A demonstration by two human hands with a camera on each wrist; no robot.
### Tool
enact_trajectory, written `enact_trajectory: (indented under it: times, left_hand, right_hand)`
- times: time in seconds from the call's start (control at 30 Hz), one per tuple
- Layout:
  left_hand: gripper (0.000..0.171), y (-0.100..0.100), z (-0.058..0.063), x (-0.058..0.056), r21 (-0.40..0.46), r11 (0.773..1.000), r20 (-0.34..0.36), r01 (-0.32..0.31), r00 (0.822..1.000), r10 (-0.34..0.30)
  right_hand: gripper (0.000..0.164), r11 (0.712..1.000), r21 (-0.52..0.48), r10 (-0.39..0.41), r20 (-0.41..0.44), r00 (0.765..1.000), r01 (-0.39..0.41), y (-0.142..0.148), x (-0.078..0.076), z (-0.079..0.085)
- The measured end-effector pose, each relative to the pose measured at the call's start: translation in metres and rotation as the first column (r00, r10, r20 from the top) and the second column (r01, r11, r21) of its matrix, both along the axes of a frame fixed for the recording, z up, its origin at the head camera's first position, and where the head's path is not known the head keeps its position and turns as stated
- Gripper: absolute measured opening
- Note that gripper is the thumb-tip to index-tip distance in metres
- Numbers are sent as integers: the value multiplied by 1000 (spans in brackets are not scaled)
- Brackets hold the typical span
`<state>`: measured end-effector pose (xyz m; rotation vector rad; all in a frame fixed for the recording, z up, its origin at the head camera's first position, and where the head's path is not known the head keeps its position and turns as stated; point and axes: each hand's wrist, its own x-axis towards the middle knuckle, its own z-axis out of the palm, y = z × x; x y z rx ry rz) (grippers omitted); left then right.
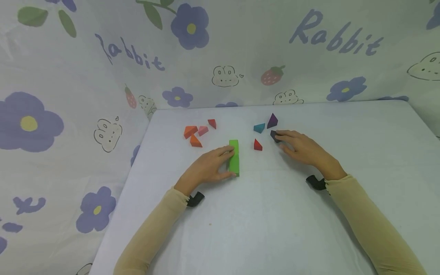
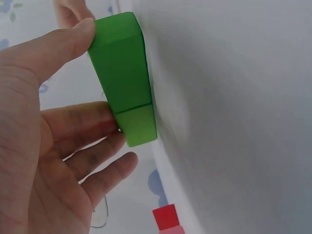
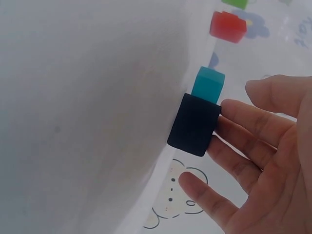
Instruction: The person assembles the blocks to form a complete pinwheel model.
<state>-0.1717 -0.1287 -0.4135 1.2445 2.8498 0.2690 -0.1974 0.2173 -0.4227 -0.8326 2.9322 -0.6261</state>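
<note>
**Left hand [image 1: 207, 166] on green blocks [image 1: 234, 164], right hand [image 1: 300, 148] on black block [image 3: 194, 125]**

We see the two green blocks lying end to end on the table [image 1: 268, 217], and they are our landmark. The left hand holds them from their left side, thumb at the near end, fingers bent against the side farther up; its grip is parted about as wide as the pair is long.

Right of the green blocks and a little beyond, the right hand's fingertips touch the black block. We see its thumb standing clear, the hand loosely spread and gripping nothing.

Also right of the green blocks we find a red block [image 1: 257, 145], a teal block [image 1: 259, 128] and a purple block [image 1: 272, 121]; to their left and beyond, two orange blocks [image 1: 195, 141] and a pink block [image 1: 203, 130].
</note>
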Motion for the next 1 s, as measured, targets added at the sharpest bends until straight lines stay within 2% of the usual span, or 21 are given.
enact_trajectory:
  times: [0.4, 0.6, 0.83, 1.0]
  left_hand:
    - [74, -5, -7, 5, 43, 999, -44, 11, 999, -9]
    - [61, -9, -8, 11, 91, 994, -60, 64, 996, -59]
    - [56, -7, -6, 12, 90, 993, -68, 73, 995, -67]
    - [54, -7, -6, 12, 90, 993, -70, 73, 995, -67]
  right_hand:
    - [40, 1000, 22, 23, -54, 998, -22, -3, -1, 0]
    - [41, 999, 20, 35, -71, 997, -33, -5, 1, 2]
    - [43, 995, 10, 100, -22, 995, -100, -23, 10, 8]
    - [43, 990, 5, 142, -23, 990, -142, -36, 14, 5]
